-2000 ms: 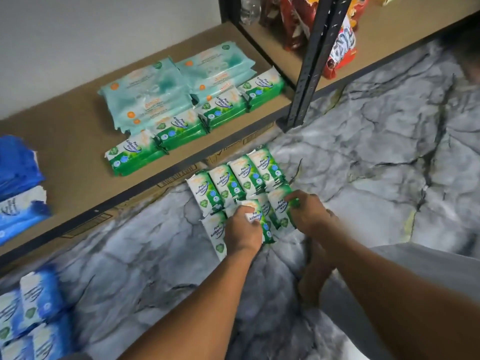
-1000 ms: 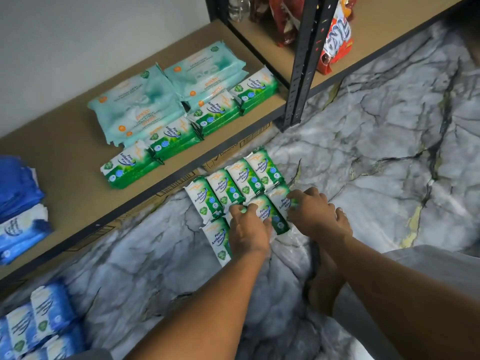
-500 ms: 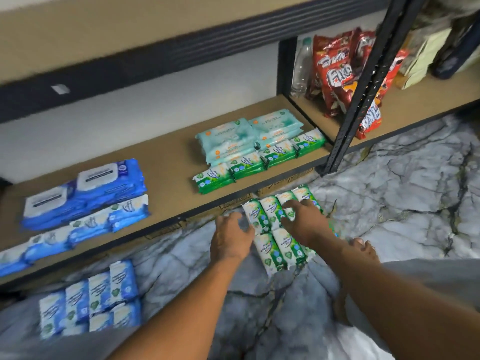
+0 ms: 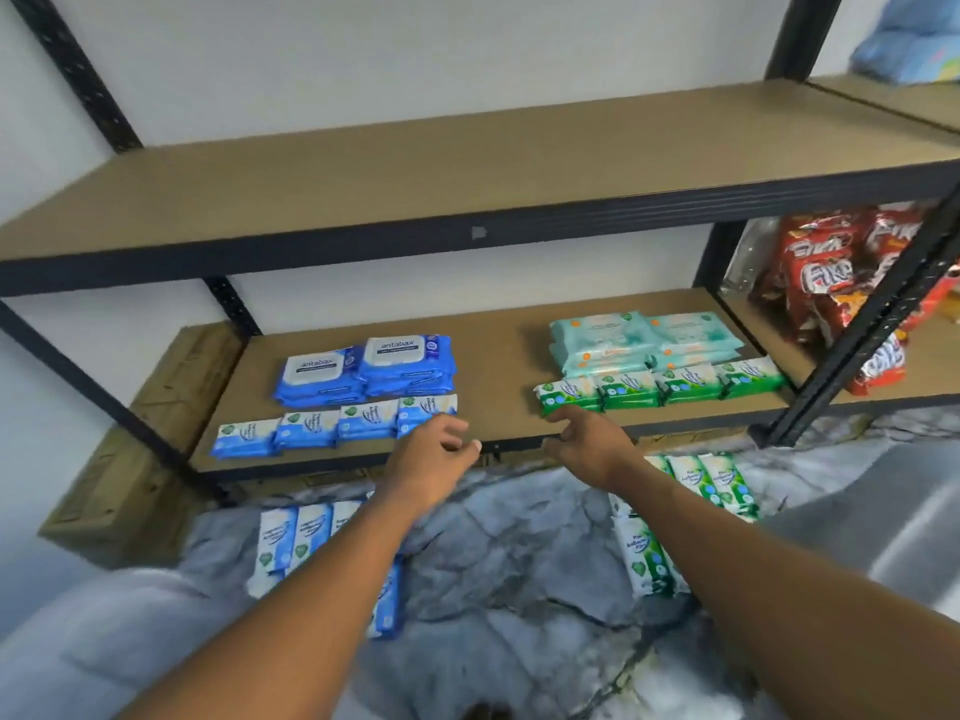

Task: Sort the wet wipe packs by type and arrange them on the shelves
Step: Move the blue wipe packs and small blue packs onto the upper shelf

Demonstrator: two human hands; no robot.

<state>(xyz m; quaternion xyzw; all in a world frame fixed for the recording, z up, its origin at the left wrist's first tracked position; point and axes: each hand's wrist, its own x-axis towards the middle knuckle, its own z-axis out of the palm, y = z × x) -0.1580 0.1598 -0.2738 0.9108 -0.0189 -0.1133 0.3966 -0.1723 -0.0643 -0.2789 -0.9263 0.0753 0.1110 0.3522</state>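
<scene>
Pointing shelfward, seemingly: floor green packs (image 4: 724,485).

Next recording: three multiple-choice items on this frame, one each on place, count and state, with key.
1. Where do the unshelved small green packs lie? A on the upper shelf; B in a box; C on the floor, at the right.
2. How many small blue packs form the front row on the lower shelf? A two; B four; C six.
3. What do the left hand and right hand hold? A nothing; B a blue pack each; C one green pack together.
Key: 1 C, they lie on the marbled floor by the right arm; 2 B, four sit side by side; 3 A, both hands show loose, bare fingers.
</scene>
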